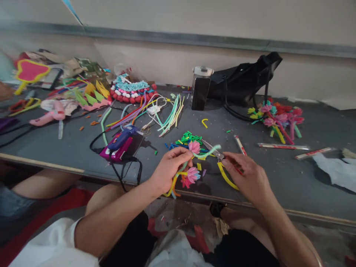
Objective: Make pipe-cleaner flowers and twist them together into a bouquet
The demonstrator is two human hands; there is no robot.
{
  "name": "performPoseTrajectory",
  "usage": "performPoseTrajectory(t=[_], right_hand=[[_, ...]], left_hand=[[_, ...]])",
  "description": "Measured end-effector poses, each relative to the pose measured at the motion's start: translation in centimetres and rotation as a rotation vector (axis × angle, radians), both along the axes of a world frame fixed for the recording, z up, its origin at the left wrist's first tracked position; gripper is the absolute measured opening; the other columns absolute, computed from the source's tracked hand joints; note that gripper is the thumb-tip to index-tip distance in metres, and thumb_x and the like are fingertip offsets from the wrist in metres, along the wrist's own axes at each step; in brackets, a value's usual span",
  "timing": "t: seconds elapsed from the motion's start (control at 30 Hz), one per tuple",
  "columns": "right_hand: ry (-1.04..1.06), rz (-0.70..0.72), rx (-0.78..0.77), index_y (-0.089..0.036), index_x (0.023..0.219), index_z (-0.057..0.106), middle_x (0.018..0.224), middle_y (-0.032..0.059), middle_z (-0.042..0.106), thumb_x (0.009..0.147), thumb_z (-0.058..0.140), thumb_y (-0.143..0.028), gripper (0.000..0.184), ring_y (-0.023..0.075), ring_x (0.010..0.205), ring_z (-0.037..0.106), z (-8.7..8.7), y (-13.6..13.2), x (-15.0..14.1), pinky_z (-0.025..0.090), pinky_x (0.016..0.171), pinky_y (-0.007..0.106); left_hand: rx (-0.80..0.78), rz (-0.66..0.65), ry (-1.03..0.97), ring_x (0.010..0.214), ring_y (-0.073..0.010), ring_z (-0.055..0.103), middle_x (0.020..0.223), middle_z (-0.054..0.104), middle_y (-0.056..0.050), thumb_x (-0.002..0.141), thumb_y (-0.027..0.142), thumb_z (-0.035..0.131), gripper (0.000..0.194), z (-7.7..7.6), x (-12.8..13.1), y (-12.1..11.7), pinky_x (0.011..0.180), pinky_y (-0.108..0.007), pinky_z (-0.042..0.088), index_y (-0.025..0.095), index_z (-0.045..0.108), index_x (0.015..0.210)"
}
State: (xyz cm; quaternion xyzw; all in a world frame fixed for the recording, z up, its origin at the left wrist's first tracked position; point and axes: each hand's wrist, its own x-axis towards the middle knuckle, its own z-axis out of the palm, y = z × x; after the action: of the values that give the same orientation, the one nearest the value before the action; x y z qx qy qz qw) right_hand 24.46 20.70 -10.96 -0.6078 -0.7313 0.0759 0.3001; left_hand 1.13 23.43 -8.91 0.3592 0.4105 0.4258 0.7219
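Observation:
My left hand (174,166) is closed, pinching a pink pipe-cleaner flower (194,147). A pale green pipe cleaner (210,151) reaches from those fingers to the right. Below the same hand hang more pink flowers (192,175) on yellow and orange stems; whether all are gripped is partly hidden. My right hand (246,174) is wrapped round the handles of a pair of scissors (218,154), whose blades point up and left near the pale green pipe cleaner. A yellow pipe cleaner (226,178) curves beside the right fingers. Green cut pieces (189,138) are heaped just behind the left hand.
A blue glue gun (125,137) rests on a purple box (116,150) at left, its cord trailing. Behind stand a phone (200,94), a bottle (202,71) and a black bag (241,83). Finished flowers (280,118) lie right. A co-worker's leg (47,185) shows at left.

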Motion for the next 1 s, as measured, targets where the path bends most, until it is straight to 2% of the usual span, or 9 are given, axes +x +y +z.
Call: performPoseTrajectory(t=[0.1,0.2,0.4,0.5,0.6,0.7,0.77,0.87,1.0], right_hand=[[-0.231,-0.035,-0.024,-0.016,0.118,0.064,0.107,0.0139,0.07,0.092,0.052,-0.044,0.04,0.0302,0.101,0.065,-1.7,0.7,1.8,0.049,0.09,0.047],[-0.323,-0.005,-0.083,-0.016,0.124,0.059,0.11,0.0139,0.068,0.092,0.05,-0.039,0.041,0.0313,0.104,0.063,-2.6,0.4,2.7,0.049,0.09,0.048],[-0.351,0.014,-0.16,-0.018,0.131,0.052,0.118,0.0131,0.065,0.091,0.045,-0.034,0.044,0.0305,0.105,0.063,-2.1,-0.5,3.1,0.049,0.09,0.046],[-0.352,-0.066,-0.253,-0.017,0.129,0.052,0.108,0.0128,0.067,0.087,0.045,-0.033,0.045,0.0293,0.098,0.066,-1.7,-0.2,2.6,0.05,0.085,0.042],[-0.29,-0.152,-0.364,-0.019,0.121,0.054,0.096,0.0084,0.068,0.082,0.051,-0.035,0.042,0.0252,0.084,0.068,-1.3,-0.1,1.8,0.051,0.072,0.035],[-0.22,-0.232,-0.39,-0.02,0.116,0.052,0.089,0.0043,0.067,0.078,0.056,-0.038,0.042,0.0218,0.073,0.068,-1.3,-0.2,1.4,0.049,0.062,0.03],[-0.225,-0.241,-0.366,-0.02,0.116,0.051,0.087,0.0035,0.066,0.078,0.058,-0.037,0.042,0.022,0.072,0.068,-1.6,-0.3,1.4,0.049,0.061,0.031],[-0.261,-0.146,-0.253,-0.019,0.113,0.056,0.089,0.0055,0.066,0.081,0.056,-0.034,0.035,0.0237,0.079,0.067,-2.1,-0.1,1.5,0.052,0.07,0.035],[-0.177,-0.078,0.178,-0.016,0.126,0.055,0.106,0.0119,0.064,0.088,0.056,-0.033,0.041,0.0243,0.089,0.064,-0.7,-0.2,0.4,0.053,0.079,0.039]], left_hand=[[-0.059,0.016,-0.01,0.048,-0.0065,0.049,0.063,0.061,0.002,0.075,0.03,0.073,0.018,-0.1,-0.4,0.3,0.045,-0.018,0.038,0.016,0.061,0.077],[-0.124,0.051,-0.033,0.05,-0.0069,0.052,0.068,0.064,0.001,0.071,0.028,0.076,0.02,-0.3,-0.8,0.5,0.045,-0.018,0.04,0.016,0.064,0.082],[-0.274,0.162,-0.148,0.06,-0.0103,0.061,0.073,0.066,0.002,0.063,0.017,0.081,0.022,-0.3,-1.5,1.2,0.054,-0.022,0.051,0.017,0.066,0.079],[-0.303,0.169,-0.157,0.056,-0.0097,0.059,0.067,0.063,0.003,0.062,0.015,0.08,0.019,-0.2,-1.6,1.4,0.053,-0.022,0.051,0.016,0.066,0.075],[-0.31,0.15,-0.162,0.053,-0.0096,0.058,0.064,0.062,0.002,0.064,0.017,0.08,0.017,-0.2,-1.7,1.5,0.05,-0.021,0.049,0.015,0.067,0.075],[-0.308,0.137,-0.219,0.053,-0.0096,0.058,0.064,0.062,0.002,0.063,0.015,0.08,0.017,-0.2,-1.9,1.5,0.05,-0.021,0.05,0.014,0.067,0.075],[-0.302,0.125,-0.255,0.053,-0.0089,0.058,0.066,0.063,0.001,0.063,0.014,0.08,0.016,-0.1,-1.9,1.5,0.051,-0.02,0.05,0.013,0.068,0.074],[-0.277,0.102,-0.281,0.054,-0.0083,0.059,0.068,0.065,0.001,0.064,0.014,0.08,0.017,-0.1,-1.9,1.3,0.052,-0.019,0.05,0.013,0.068,0.075],[-0.192,0.065,-0.271,0.055,-0.0092,0.06,0.066,0.064,0.002,0.065,0.018,0.082,0.021,-0.3,-1.5,1.0,0.053,-0.02,0.05,0.015,0.067,0.079]])
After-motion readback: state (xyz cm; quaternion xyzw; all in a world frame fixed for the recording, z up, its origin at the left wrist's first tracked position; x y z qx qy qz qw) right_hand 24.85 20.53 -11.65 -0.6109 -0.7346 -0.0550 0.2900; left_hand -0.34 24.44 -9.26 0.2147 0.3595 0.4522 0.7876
